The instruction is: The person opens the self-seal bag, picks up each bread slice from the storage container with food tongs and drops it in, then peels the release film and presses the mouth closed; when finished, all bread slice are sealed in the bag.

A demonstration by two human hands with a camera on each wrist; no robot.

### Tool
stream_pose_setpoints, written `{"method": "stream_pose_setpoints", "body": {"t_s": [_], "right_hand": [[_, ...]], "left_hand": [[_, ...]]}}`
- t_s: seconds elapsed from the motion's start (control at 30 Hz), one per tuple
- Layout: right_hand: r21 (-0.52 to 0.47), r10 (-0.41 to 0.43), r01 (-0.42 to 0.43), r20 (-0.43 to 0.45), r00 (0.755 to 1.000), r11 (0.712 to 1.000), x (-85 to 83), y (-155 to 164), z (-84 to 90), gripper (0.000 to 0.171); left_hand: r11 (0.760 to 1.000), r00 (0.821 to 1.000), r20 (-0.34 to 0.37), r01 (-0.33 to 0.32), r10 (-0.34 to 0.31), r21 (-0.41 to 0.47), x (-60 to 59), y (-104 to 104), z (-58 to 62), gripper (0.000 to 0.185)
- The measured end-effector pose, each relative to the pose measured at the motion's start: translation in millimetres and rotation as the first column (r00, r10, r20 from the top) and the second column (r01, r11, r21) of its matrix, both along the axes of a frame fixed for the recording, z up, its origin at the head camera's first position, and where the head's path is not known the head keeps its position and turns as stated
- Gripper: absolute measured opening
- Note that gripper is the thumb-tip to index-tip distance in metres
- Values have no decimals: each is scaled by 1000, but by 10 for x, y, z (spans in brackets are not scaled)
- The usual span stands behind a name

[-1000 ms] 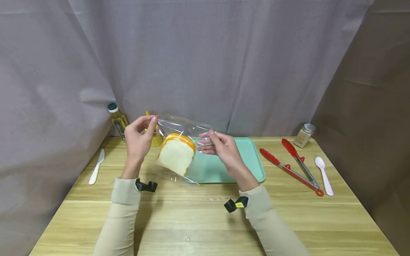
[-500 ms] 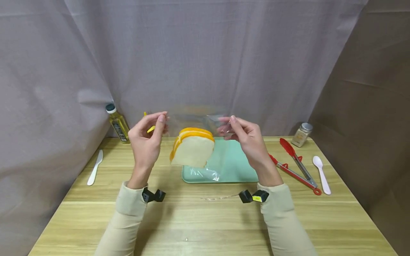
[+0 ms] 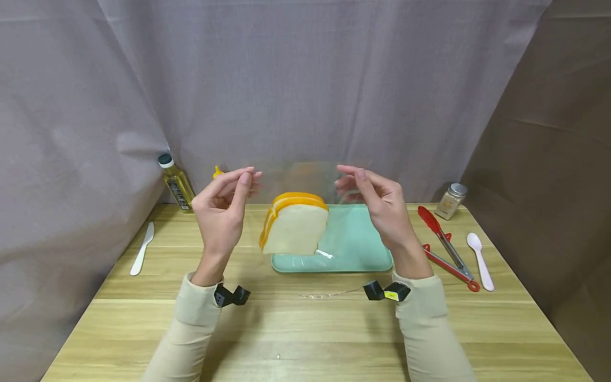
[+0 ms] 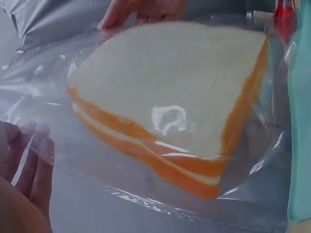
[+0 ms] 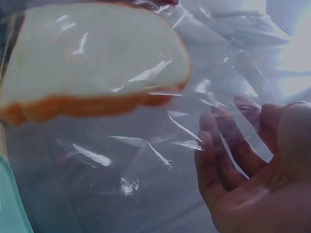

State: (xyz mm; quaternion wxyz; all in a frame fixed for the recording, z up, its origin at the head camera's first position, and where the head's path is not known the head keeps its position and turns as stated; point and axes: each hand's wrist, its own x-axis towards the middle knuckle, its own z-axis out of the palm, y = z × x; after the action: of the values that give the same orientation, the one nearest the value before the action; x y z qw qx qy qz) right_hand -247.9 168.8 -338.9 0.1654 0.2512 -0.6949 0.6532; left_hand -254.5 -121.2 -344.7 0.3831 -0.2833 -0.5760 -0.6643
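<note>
Two slices of bread (image 3: 296, 228) with orange crusts lie stacked inside a clear plastic bag (image 5: 131, 160). My left hand (image 3: 221, 209) pinches the bag's upper left corner between thumb and fingers. On the other side, my right hand (image 3: 382, 207) pinches the upper right corner, its other fingers spread behind the film in the right wrist view. The bag hangs between both hands, over the left part of a mint green tray (image 3: 353, 262). In the left wrist view the bread (image 4: 170, 82) shows through the film, near the tray's edge.
To the left are a white plastic knife (image 3: 142, 249), an oil bottle (image 3: 176, 183) and a yellow squeeze bottle (image 3: 217, 171), mostly hidden. Red-tipped tongs (image 3: 448, 249), a white spoon (image 3: 481, 260) and a seasoning jar (image 3: 451, 201) lie or stand at right. A thin twist tie (image 3: 329, 294) lies in front of the tray.
Both hands have moved right, the right hand farther, so they are wider apart. The bag with the bread has swung from a tilt to nearly level and moved right over the tray.
</note>
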Motion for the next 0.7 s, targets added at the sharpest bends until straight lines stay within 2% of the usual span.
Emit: {"method": "stream_pose_setpoints", "body": {"t_s": [0.2, 0.27, 0.37, 0.47, 0.57, 0.7], "right_hand": [[40, 75, -75, -6, 997, 996, 31, -114, 7, 33], [41, 85, -85, -12, 996, 996, 33, -133, 10, 32], [-12, 48, -48, -31, 998, 999, 37, -104, 21, 31], [-76, -65, 59, -81, 995, 995, 44, -48, 46, 28], [-105, -172, 159, -123, 977, 982, 53, -37, 68, 27], [-107, -195, 180, -145, 970, 978, 52, -60, 72, 28]], "left_hand": [[987, 996, 18, 94, -92, -132, 96, 146, -22, 14], [983, 994, 32, 109, -105, -149, 109, 176, -30, 14], [990, 994, 44, 103, -99, -97, 102, 169, -23, 14], [998, 996, 63, 62, -62, -7, 82, 122, 6, 13], [996, 992, 115, 49, -56, 68, 64, 82, 27, 15], [992, 981, 167, 81, -97, 97, 64, 65, 37, 18]]}}
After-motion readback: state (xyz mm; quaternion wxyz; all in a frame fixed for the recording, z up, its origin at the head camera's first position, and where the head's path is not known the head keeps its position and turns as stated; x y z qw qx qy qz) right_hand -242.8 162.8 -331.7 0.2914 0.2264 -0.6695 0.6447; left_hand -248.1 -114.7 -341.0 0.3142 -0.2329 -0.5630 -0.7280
